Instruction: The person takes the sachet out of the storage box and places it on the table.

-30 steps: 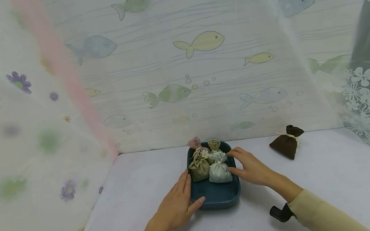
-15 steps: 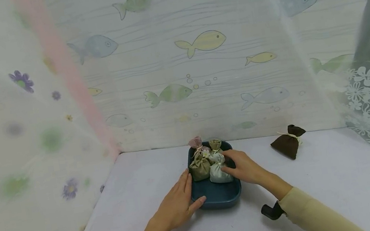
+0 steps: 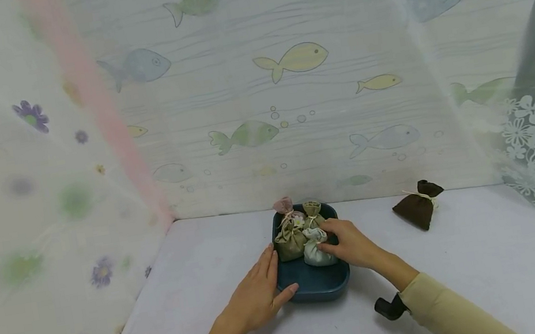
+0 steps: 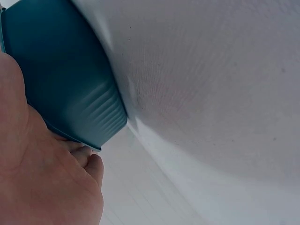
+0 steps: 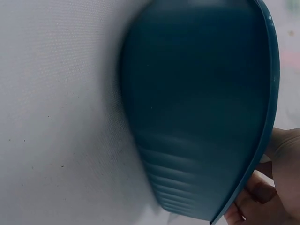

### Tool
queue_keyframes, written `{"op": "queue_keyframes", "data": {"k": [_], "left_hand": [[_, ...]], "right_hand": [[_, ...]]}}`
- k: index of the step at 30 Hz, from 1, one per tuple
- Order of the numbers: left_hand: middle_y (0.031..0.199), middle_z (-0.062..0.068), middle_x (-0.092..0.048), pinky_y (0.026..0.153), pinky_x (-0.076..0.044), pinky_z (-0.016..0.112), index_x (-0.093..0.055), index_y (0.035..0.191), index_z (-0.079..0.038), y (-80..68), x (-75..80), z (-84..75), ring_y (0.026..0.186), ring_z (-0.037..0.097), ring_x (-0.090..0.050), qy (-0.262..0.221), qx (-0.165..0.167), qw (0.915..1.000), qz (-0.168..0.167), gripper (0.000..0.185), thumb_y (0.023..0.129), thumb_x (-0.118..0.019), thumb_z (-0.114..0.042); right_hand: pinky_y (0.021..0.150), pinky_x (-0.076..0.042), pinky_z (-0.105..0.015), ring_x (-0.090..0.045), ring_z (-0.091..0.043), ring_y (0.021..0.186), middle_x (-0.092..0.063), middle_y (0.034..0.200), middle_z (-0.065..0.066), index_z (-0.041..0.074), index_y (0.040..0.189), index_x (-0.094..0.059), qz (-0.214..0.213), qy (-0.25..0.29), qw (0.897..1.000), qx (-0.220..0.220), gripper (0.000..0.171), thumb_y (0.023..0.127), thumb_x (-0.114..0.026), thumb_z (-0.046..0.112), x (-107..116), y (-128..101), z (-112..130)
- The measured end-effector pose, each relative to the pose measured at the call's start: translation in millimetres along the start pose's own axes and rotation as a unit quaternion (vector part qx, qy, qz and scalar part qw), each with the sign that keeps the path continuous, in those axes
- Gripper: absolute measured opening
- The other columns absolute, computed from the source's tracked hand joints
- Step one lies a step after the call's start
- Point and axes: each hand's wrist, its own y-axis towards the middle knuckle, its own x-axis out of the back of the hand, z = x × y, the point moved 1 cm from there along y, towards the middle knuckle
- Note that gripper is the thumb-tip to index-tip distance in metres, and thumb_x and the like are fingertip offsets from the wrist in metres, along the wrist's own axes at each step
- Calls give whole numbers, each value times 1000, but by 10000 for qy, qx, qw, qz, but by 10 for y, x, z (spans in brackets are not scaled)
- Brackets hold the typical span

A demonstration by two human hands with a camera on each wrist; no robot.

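Note:
A dark blue tray [image 3: 318, 288] sits mid-table and holds several small tied pouches: pink [image 3: 282, 205], tan [image 3: 311, 208], olive [image 3: 289, 243] and pale green [image 3: 315, 255]. My right hand [image 3: 330, 239] reaches into the tray from the right, and its fingers and thumb curl round the pale green pouch. My left hand [image 3: 276, 273] lies flat against the tray's left wall, fingers straight, thumb along the front corner. In the left wrist view the palm [image 4: 42, 187] touches the tray wall [image 4: 70, 93]. The right wrist view shows the tray's outer wall [image 5: 201, 117] and fingers [image 5: 262, 197] over its rim.
A dark brown pouch [image 3: 417, 207] lies on the white table [image 3: 472, 263] at the back right, apart from the tray. Sheer curtains with fish and flower prints close in the table at the back, left and right.
My right hand has slid left from the tray's right rim onto the pale green pouch and closed round it. The left hand and the tray have stayed put.

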Motion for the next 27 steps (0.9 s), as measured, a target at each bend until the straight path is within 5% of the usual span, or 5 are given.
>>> {"op": "queue_keyframes", "data": {"k": [18, 27], "left_hand": [[170, 21, -10, 122, -28, 47, -20, 161, 5, 18, 20, -3, 156, 32, -16, -47, -16, 10000, 28, 95, 104, -30, -69], [170, 20, -11, 122, -27, 47, -20, 161, 6, 11, -6, 5, 156, 31, -16, -61, -14, 10000, -27, 95, 103, -30, -70]], "right_hand": [[68, -47, -28, -51, -11, 78, -58, 88, 4, 15, 90, -64, -250, 377, 9990, 58, 12, 96, -74, 13, 62, -29, 54], [74, -56, -34, -58, -11, 82, -60, 90, 5, 15, 95, -67, -396, 529, 9977, 169, 9, 95, -75, 12, 167, -37, 205]]}}
